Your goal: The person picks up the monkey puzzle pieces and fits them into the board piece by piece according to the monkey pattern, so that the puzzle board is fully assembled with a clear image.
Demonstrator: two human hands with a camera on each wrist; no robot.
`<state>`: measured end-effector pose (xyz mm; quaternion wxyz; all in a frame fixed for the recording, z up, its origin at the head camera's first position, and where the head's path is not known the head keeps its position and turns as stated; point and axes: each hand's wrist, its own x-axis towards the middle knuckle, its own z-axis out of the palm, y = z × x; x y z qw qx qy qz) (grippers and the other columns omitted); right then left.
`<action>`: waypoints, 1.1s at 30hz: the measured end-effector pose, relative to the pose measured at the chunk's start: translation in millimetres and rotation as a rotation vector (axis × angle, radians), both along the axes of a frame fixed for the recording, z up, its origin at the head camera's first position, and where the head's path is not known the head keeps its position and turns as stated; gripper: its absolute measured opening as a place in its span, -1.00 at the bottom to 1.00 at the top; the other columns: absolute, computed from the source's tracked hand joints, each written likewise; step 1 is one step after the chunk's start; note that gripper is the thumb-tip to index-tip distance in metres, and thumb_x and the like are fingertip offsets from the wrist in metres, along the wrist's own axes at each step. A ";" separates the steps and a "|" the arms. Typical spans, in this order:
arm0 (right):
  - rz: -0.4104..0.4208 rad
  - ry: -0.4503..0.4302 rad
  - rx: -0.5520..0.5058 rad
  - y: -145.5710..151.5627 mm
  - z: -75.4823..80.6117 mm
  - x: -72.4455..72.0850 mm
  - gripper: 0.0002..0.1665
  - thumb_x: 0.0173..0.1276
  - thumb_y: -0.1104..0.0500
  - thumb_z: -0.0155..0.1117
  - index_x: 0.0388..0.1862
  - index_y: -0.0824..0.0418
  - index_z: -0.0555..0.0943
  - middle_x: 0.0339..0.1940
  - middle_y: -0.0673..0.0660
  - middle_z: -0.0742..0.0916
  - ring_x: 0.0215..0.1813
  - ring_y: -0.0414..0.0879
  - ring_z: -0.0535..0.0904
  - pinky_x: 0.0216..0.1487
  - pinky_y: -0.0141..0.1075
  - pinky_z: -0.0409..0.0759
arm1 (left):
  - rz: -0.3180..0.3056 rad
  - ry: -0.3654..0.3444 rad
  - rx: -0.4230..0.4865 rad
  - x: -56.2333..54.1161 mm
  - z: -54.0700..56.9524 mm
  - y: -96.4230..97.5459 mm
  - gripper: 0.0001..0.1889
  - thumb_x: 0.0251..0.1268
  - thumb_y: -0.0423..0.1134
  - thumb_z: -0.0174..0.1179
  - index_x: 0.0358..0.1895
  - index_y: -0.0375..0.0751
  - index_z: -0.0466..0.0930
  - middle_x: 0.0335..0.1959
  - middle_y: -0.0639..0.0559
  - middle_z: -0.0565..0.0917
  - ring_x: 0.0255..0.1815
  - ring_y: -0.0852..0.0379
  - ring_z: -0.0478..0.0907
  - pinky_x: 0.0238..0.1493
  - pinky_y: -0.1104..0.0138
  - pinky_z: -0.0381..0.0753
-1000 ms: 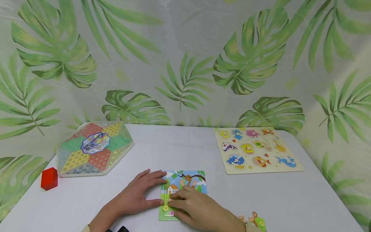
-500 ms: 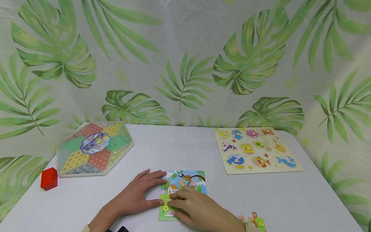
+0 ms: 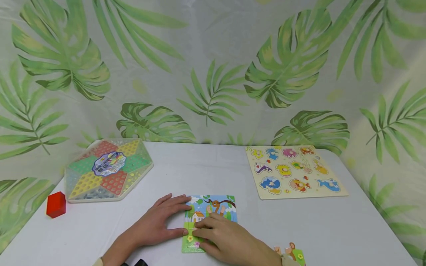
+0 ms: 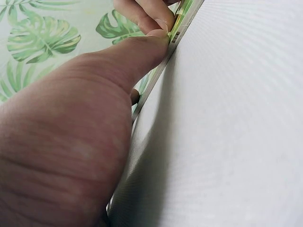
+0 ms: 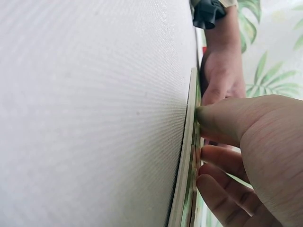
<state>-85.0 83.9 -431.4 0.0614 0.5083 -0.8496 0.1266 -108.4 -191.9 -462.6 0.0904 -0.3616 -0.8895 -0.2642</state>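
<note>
A small picture puzzle in a square tray lies on the white table in front of me. It shows a house, a tree branch and a green lawn. My left hand rests along its left side, fingers extended, with thumb and fingertips touching the edge. My right hand lies over the lower right of the puzzle and covers that part. In the right wrist view, the right thumb and fingertips touch the puzzle face with gaps between them. Partly hidden by the right wrist are loose puzzle pieces.
A hexagonal Chinese checkers board lies at the back left, with a red block beside it. At the back right is a wooden sea-animal peg puzzle. A leaf-print cloth hangs behind the table.
</note>
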 end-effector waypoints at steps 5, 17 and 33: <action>-0.002 -0.005 0.009 -0.3 -0.3 0.3 -0.65 0.53 0.03 0.26 0.23 0.01 0.69 0.21 -0.07 0.71 0.31 -0.07 0.59 0.46 -0.12 0.53 | -0.002 -0.013 0.001 0.1 -0.1 0.0 -0.43 0.26 0.20 0.40 0.28 0.09 0.61 0.45 0.12 0.53 0.49 0.01 0.43 0.54 0.06 0.12; -0.006 -0.009 0.013 1.1 -1.6 1.5 -0.65 0.54 0.02 0.25 0.23 0.00 0.69 0.22 -0.07 0.71 0.31 -0.10 0.58 0.42 -0.15 0.56 | -0.004 -0.007 0.002 1.0 -1.1 1.3 -0.42 0.25 0.21 0.40 0.28 0.08 0.61 0.44 0.12 0.53 0.49 0.02 0.43 0.56 0.10 0.10; -0.003 -0.010 0.008 0.3 0.5 -0.3 -0.66 0.54 0.03 0.24 0.22 0.00 0.70 0.21 -0.09 0.71 0.32 -0.12 0.57 0.50 -0.10 0.48 | 0.003 -0.014 0.008 -0.1 -0.1 1.0 -0.41 0.22 0.22 0.41 0.27 0.06 0.62 0.44 0.12 0.53 0.49 0.02 0.44 0.55 0.14 0.05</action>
